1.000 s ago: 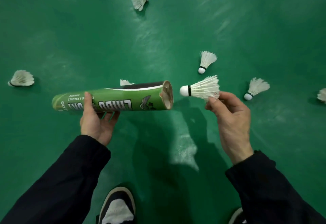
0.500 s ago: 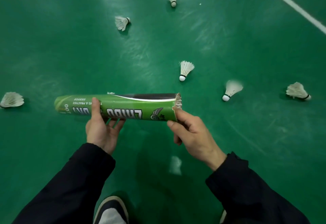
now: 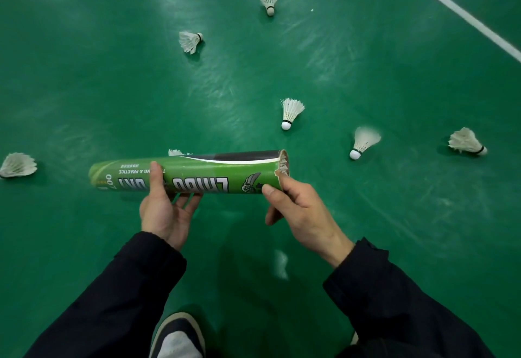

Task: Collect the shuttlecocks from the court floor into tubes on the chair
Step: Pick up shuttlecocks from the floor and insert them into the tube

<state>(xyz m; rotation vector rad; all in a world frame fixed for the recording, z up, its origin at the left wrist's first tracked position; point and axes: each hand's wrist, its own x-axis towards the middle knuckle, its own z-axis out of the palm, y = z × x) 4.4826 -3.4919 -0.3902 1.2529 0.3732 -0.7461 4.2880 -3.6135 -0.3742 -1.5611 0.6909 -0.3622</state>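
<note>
Shuttlecock tube [image 3: 194,174], green, held level above the court floor [image 3: 84,75]. Left hand [image 3: 162,208] grips its middle, thumb over the top. Right hand [image 3: 296,208] pinches the open end, where feather tips [image 3: 283,166] show inside. Loose shuttlecocks lie scattered on the floor, the nearest one [image 3: 291,112] beyond the tube's open end.

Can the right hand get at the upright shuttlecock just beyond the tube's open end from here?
Probably yes, once freed. The right hand now grips the open end of the tube, where feathers show inside. Nothing lies on the floor between it and the shuttlecock, though the person may need to bend down.
</note>
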